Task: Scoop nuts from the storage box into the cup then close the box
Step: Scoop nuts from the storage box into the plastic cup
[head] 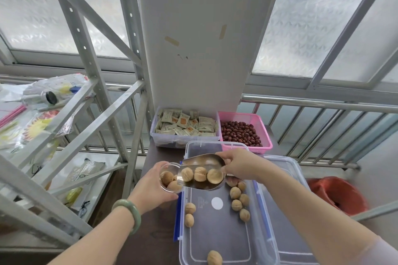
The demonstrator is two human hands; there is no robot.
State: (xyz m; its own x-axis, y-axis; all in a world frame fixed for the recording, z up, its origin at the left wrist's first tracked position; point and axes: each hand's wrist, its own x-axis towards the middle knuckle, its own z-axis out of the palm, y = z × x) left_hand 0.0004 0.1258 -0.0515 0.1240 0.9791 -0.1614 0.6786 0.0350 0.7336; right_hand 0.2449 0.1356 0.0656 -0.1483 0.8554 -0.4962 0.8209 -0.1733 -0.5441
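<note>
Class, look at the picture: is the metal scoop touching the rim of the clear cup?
Cannot tell. In the head view the scoop overlaps the cup held by the left hand, but the overlap hides any contact or gap.

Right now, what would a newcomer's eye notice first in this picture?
At the centre, the right hand tips a metal scoop of walnuts into a clear cup held by the left hand. Below lies the open storage box, nearly empty. Behind, a pink basket holds red dates.

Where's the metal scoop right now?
The metal scoop sits mid-frame in the right hand, tilted over the clear cup in the left hand, above the open storage box.
</note>
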